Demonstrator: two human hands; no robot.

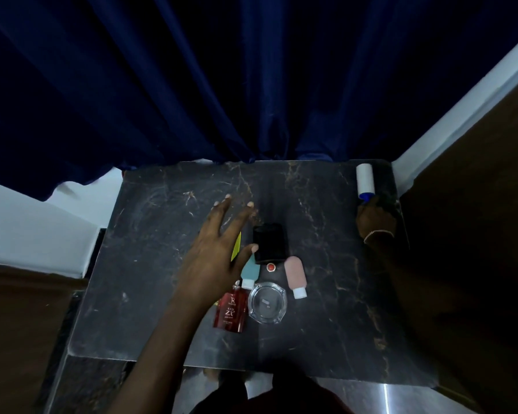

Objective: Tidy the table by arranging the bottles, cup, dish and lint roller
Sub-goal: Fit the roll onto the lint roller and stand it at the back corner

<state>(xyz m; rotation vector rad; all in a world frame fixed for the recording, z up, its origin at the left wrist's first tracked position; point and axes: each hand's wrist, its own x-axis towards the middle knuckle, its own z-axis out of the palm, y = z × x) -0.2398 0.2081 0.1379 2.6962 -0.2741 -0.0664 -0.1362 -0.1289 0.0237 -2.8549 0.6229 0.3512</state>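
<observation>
My left hand [219,249] hovers with fingers spread over the middle of the dark marble table [162,294], its thumb touching a black cup [269,242] that lies on its side. Under it show a teal bottle [248,271] and a yellow-green object [236,247]. A red perfume bottle [231,312], a clear glass dish [267,303], a pink bottle [295,276] and a small red cap [270,267] lie close together. At the far right corner my right hand [376,219] grips the handle of the white lint roller [365,180].
A dark blue curtain [222,85] hangs right behind the table's far edge. Brown furniture [476,234] stands on the right, brown upholstery [18,324] on the left. A white wall strip [461,94] runs along the right.
</observation>
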